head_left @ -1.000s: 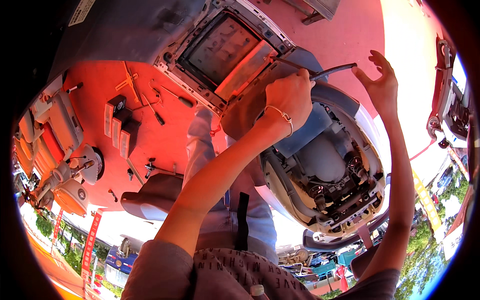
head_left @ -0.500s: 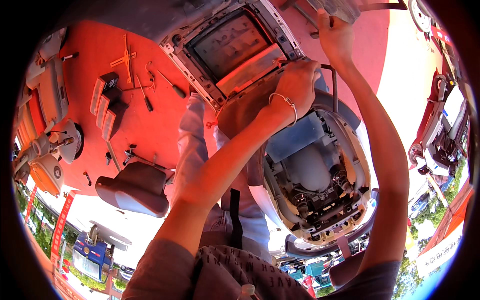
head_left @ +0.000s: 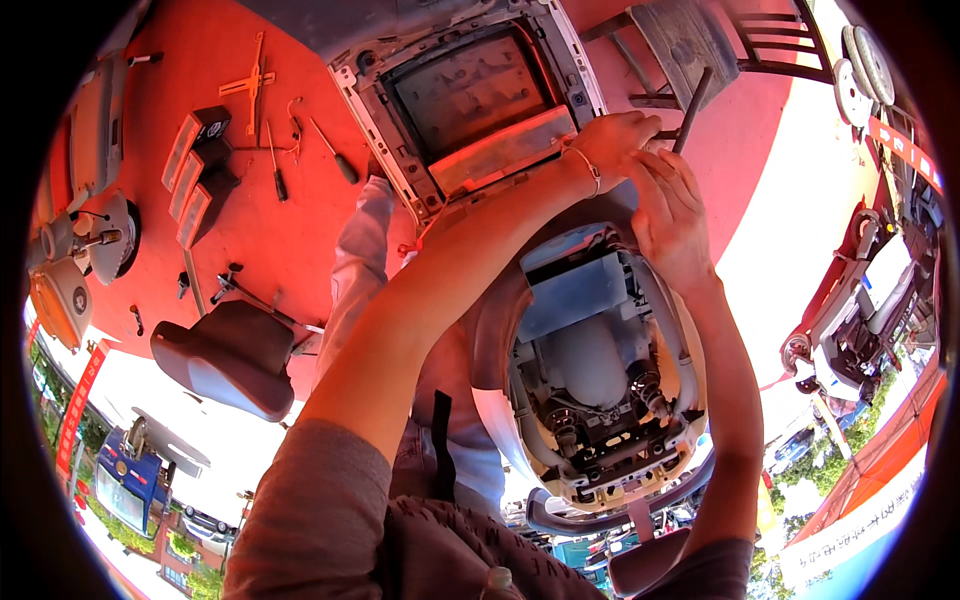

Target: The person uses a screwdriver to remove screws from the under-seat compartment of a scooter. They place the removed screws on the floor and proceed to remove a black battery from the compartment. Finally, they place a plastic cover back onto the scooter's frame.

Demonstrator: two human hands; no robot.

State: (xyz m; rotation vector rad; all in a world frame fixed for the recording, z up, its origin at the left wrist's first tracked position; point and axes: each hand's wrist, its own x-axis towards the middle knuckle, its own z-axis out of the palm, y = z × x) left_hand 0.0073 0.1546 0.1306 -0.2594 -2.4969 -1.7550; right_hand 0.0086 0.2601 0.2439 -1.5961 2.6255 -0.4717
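My left hand (head_left: 610, 142), with a thin bracelet at its wrist, is closed round the short arm of a dark L-shaped wrench (head_left: 692, 112). The wrench's long arm points up and away. Close against it, my right hand (head_left: 672, 212) has its fingers stretched out and slightly bent, fingertips by the left hand. Both are over the far right side of a partly stripped scooter (head_left: 505, 375). What the wrench's working end sits on is hidden behind my left hand. Below my hands, an oval opening shows a grey rounded cover (head_left: 588, 362), hoses and two springs.
Beyond my left arm is a rectangular frame bay (head_left: 465, 95). On the red floor to the left lie screwdrivers (head_left: 343, 160), a yellow cross-shaped tool (head_left: 250, 85), dark boxes (head_left: 200, 180) and a loose scooter seat (head_left: 225, 355). A wooden chair (head_left: 680, 45) stands far right.
The wrench's long arm has swung from pointing down to pointing up. My right hand has come down from beside the chair to my left hand, its fist loosened. The view has shifted slightly.
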